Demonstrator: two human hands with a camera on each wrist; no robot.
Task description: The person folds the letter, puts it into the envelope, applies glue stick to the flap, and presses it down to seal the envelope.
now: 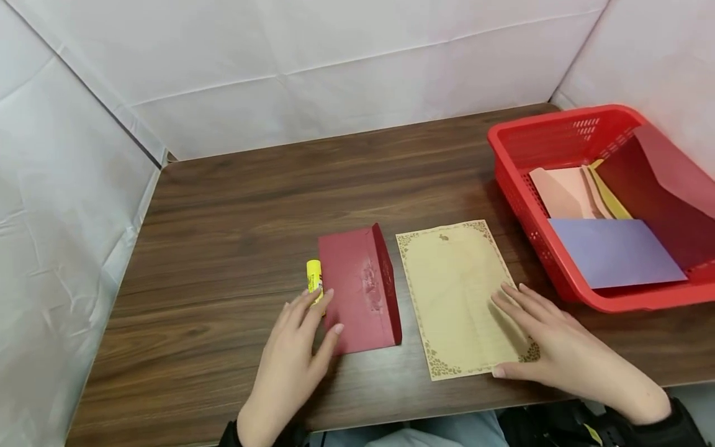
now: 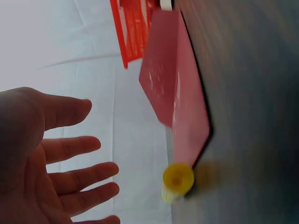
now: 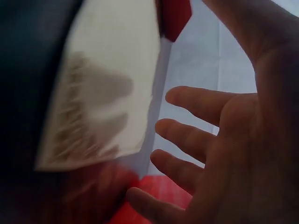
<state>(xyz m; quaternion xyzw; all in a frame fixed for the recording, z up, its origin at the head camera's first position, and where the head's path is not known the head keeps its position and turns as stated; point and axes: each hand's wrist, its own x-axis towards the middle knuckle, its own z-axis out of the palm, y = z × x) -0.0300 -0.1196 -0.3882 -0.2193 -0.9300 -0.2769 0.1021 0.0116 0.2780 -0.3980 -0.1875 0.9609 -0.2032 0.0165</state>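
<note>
Lower centre of the frame, the left hand (image 1: 293, 354), grip wide, hovers over the red envelope (image 1: 360, 292) and glue stick (image 1: 314, 277); the right hand (image 1: 550, 347), grip wide, sits over the yellow letter paper (image 1: 452, 292).

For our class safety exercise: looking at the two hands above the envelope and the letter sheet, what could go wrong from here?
1. The glue stick lies on its side against the red envelope; the left hand, open above it, might knock it rolling.
2. The right hand hovers over the letter sheet near the table edge; a careless press could crease it or slide it off.
</note>
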